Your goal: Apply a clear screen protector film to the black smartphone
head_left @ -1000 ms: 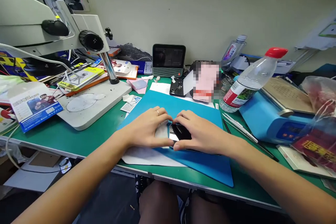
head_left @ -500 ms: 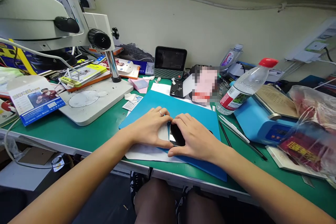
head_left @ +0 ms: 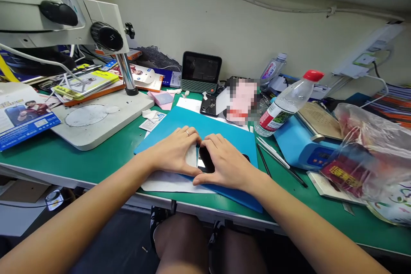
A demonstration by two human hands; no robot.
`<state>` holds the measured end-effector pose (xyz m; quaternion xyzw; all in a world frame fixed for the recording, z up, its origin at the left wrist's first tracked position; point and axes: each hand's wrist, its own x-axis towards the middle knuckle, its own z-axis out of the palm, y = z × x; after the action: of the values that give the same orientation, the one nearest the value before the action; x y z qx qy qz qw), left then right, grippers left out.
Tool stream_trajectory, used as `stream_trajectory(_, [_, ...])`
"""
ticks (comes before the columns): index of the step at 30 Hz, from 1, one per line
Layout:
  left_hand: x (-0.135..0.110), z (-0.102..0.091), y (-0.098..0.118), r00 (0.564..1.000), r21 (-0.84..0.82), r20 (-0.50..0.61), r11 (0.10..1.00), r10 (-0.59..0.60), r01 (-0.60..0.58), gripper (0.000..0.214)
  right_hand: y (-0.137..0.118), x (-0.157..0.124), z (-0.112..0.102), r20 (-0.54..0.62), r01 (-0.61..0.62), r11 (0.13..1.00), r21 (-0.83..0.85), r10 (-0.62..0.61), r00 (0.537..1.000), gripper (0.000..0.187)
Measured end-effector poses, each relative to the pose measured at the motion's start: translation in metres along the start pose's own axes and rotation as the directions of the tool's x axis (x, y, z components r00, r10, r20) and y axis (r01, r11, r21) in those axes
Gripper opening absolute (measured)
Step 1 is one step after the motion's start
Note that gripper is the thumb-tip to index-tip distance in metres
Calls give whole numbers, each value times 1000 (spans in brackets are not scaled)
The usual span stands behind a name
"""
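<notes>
A black phone [head_left: 205,162] lies flat on a blue mat [head_left: 208,126] near the table's front edge. My left hand [head_left: 173,152], with a ring on one finger, rests on the phone's left end, fingers curved over it. My right hand [head_left: 224,162] covers most of the phone from the right, its thumb along the near edge. The fingertips of both hands meet above the phone. A white sheet [head_left: 167,182] lies under my left hand.
A microscope [head_left: 64,13] on a white base [head_left: 96,115] stands at the left. A small screen device [head_left: 201,68] sits at the back. A water bottle [head_left: 287,102] leans on a blue machine [head_left: 302,145]. Tweezers [head_left: 276,160] and a plastic bag [head_left: 369,145] lie at the right.
Both hands stay on the phone. The camera has swung slightly to the right, so everything sits further left in the picture.
</notes>
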<state>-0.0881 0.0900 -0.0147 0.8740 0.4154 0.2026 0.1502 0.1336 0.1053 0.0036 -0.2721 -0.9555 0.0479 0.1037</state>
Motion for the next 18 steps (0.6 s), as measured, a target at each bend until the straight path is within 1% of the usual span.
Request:
stream_trajectory(4, [-1, 0, 0, 1000, -26, -6, 999, 20, -20, 65, -1, 0, 1, -7, -9, 1000, -3, 9, 1000, 88])
stream_trajectory(9, [-3, 1, 1, 1000, -33, 17, 999, 18, -18, 66, -2, 0, 2, -14, -15, 1000, 0, 15, 1000, 81])
stream_trajectory(14, [-1, 1, 1, 999, -46, 52, 999, 8, -6, 61, -1, 2, 3, -24, -12, 999, 39, 13, 1000, 75])
stream_trajectory(18, [0, 0, 2, 998, -61, 58, 998, -3, 6, 60, -1, 1, 5, -63, -12, 999, 33, 14, 998, 79])
